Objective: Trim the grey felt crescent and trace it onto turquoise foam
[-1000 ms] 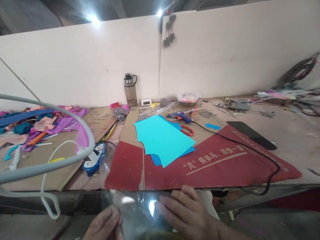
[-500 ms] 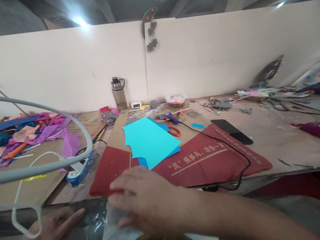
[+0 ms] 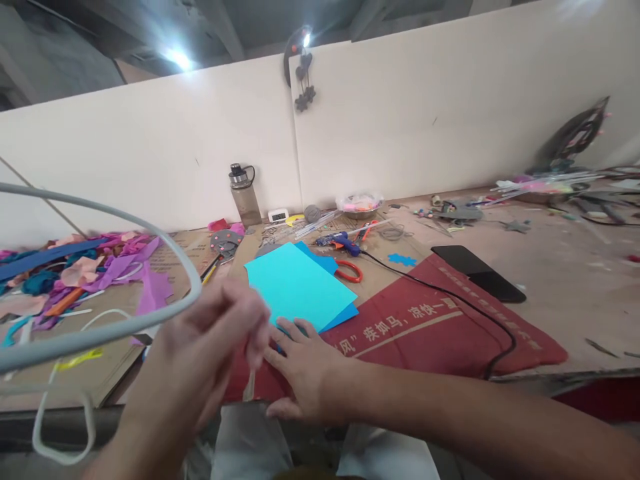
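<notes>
My right hand point(image 3: 305, 367) lies flat with fingers spread, its fingertips at the lower edge of the light turquoise sheet point(image 3: 300, 283) and on the red printed board point(image 3: 400, 333). A darker blue sheet point(image 3: 345, 317) peeks out beneath the turquoise one. My left hand point(image 3: 200, 353) is raised to the left of the sheets, its fingers bent and smeared by motion; whether anything is in it cannot be seen. Beyond the sheets lie red-handled scissors point(image 3: 350, 272) and a blue hot glue gun point(image 3: 340, 241) with a black cord.
A grey hose-like loop point(image 3: 175, 247) arches across the left foreground. Colourful felt scraps point(image 3: 80, 273) heap at the left. A drinking bottle point(image 3: 245, 197) stands by the white partition. A black phone point(image 3: 477, 273) and a blue cut-out piece point(image 3: 401, 259) lie right of the scissors.
My left hand has risen from the lower left toward the sheets. My right hand has moved right and spread flat at the sheets' lower edge. The clear plastic at the table edge is gone from view.
</notes>
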`<state>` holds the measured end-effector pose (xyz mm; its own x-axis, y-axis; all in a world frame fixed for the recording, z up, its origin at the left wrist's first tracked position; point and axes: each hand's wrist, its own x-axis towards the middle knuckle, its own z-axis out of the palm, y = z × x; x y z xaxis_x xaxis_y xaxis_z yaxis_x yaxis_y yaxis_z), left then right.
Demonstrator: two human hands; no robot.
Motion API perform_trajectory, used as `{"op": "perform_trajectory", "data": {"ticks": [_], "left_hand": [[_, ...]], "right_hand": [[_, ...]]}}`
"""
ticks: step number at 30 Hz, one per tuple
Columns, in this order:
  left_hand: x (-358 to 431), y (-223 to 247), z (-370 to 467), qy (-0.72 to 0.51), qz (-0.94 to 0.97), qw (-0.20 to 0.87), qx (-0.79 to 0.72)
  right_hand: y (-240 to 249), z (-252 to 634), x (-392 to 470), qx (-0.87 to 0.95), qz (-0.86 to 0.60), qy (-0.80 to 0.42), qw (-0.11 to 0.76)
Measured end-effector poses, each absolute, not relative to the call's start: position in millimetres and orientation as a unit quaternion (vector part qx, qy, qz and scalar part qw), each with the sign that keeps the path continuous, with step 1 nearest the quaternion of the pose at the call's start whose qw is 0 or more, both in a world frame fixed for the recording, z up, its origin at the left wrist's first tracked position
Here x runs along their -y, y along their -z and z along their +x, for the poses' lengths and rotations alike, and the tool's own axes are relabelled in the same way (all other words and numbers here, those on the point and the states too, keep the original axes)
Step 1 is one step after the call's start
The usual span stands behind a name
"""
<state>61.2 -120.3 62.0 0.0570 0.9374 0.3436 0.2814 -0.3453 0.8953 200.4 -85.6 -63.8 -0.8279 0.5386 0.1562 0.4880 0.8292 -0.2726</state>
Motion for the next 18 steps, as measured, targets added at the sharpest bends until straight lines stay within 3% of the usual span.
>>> {"op": "perform_trajectory", "data": {"ticks": [7,14,18], "left_hand": [[36.3,-111.2,111.9,-0.348,0.730,0.382,-0.448],[-25.4,-94.3,143.7,-0.261,0.824,0.180,-0.470],[-58.3,-59.0,131.3,-0.277,0.782,0.139,-0.541]], "right_hand": [[70.9,191.9,94.5,0.948,-0.284,-0.045,0.140],[71.2,175.5,103.4,0.937,-0.311,0.017,0.155],[72.2,171.4,105.3,0.932,-0.327,0.002,0.154]]}}
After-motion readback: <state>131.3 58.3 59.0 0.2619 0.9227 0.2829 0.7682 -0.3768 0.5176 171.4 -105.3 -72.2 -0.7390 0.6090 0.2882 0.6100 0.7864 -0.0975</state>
